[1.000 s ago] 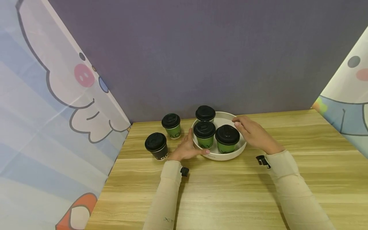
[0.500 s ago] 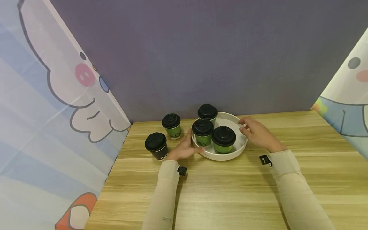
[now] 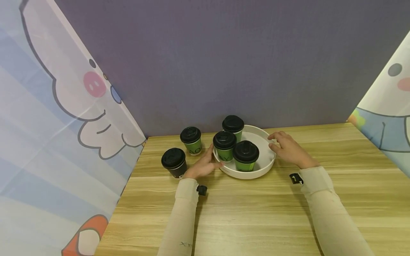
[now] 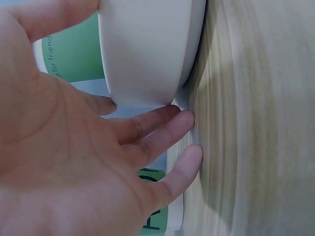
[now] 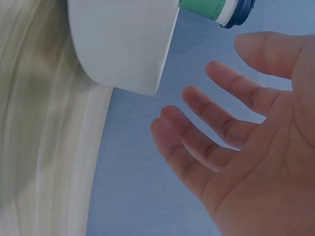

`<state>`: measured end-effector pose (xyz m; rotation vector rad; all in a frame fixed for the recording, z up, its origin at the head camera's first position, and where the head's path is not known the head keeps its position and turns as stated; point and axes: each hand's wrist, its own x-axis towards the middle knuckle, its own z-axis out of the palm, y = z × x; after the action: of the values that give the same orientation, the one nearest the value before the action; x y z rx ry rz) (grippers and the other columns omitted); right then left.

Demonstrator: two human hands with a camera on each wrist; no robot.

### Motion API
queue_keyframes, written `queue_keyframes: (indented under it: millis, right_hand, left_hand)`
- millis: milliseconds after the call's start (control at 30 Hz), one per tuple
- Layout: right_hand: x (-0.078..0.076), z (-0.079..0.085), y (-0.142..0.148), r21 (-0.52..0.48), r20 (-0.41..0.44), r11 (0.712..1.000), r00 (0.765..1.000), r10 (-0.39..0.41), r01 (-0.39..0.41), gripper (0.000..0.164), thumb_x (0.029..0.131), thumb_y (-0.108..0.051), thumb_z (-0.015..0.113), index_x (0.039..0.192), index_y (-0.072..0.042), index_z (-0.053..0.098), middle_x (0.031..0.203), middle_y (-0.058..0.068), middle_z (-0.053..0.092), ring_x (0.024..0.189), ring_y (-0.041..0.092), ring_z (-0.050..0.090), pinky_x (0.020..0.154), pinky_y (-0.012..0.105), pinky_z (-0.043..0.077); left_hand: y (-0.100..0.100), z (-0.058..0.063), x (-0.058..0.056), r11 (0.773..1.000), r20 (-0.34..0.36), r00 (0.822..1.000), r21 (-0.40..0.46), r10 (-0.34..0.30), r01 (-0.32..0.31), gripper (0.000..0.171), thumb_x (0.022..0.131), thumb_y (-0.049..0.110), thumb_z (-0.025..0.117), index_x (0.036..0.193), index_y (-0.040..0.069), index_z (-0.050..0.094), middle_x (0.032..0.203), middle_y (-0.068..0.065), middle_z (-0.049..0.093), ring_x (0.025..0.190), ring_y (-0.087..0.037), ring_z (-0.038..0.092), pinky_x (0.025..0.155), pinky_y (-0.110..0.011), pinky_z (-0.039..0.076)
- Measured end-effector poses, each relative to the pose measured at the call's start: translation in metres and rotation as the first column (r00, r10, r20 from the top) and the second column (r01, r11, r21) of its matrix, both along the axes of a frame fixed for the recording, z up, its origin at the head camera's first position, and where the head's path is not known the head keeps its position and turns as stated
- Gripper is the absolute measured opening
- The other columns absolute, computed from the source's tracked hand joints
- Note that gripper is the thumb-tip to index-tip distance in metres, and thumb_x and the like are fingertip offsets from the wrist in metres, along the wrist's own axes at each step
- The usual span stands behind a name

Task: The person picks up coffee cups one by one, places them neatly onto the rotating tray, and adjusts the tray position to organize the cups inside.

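A round white tray point(image 3: 267, 153) stands on the table bearing three green paper cups with black lids: a back cup point(image 3: 233, 124), a left cup point(image 3: 225, 140) and a front cup point(image 3: 246, 153). At the tray's left side is my left hand point(image 3: 203, 167), thumb at the front rim and fingers spread along the outer wall. The left wrist view shows those fingers point(image 4: 162, 130) fairly straight, fingertips right at the wall's lower edge. My right hand point(image 3: 288, 149) hovers beside the right rim, holding nothing; in the right wrist view its fingers point(image 5: 197, 132) are loosely bent, apart from the tray.
Left of the tray, another green lidded cup point(image 3: 193, 142) and a black lidded cup point(image 3: 174, 163) stand on the wooden table point(image 3: 250, 217). A grey-purple wall panel point(image 3: 224, 64) rises behind, with a cartoon-printed curtain point(image 3: 64, 170) at the left.
The tray's cups have turned clockwise: the front cup shifted left, the left cup slightly back, the back cup right. My right hand drew off the rim to the right; my left thumb slid left.
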<state>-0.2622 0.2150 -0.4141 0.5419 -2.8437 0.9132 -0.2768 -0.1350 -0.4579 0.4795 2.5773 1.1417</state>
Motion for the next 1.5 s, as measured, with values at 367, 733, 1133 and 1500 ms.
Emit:
queue_keyframes:
  millis: [367,733,1133,1500]
  right_hand:
    - [-0.007,-0.015,0.006,-0.01,0.026,1.0,1.0,-0.006,0.006,0.031,0.105,-0.008,0.05,0.131,0.007,0.056,0.13,0.033,0.051,0.113,0.048,0.053,0.095,0.064,0.045]
    - [-0.011,-0.026,0.015,-0.068,0.071,0.998,0.997,-0.003,0.008,0.039,0.106,-0.005,0.044,0.14,0.013,0.044,0.132,0.038,0.053,0.118,0.054,0.058,0.098,0.065,0.048]
    - [-0.014,-0.033,0.02,-0.021,0.125,1.0,0.992,-0.006,0.008,0.041,0.11,-0.012,0.037,0.145,0.01,0.037,0.122,0.039,0.063,0.108,0.05,0.066,0.094,0.064,0.05]
    - [-0.017,-0.042,0.03,-0.166,0.281,0.985,0.956,0.089,-0.043,0.047,0.114,-0.018,0.029,0.148,0.014,0.028,0.123,0.037,0.06,0.103,0.039,0.066,0.085,0.044,0.056]
  left_hand:
    - [-0.002,0.002,0.001,1.0,-0.022,1.0,0.012,-0.002,0.002,0.083,0.105,0.033,0.053,0.166,0.015,0.0,0.169,-0.02,0.022,0.156,-0.033,0.024,0.127,-0.051,0.023]
    - [0.005,0.0,0.0,0.991,-0.146,0.983,-0.054,0.112,-0.121,0.057,0.111,0.024,0.038,0.164,0.012,0.021,0.132,-0.016,0.067,0.119,-0.029,0.063,0.106,-0.049,0.048]
    - [0.014,-0.002,-0.001,0.971,-0.257,0.943,-0.051,0.214,-0.234,0.047,0.111,0.021,0.041,0.156,0.007,0.038,0.105,-0.013,0.074,0.099,-0.029,0.068,0.093,-0.047,0.052]
    - [0.013,0.025,0.007,0.969,-0.246,0.944,-0.063,0.218,-0.24,0.052,0.109,0.015,0.043,0.158,0.006,0.034,0.129,-0.019,0.068,0.12,-0.035,0.065,0.102,-0.05,0.052]
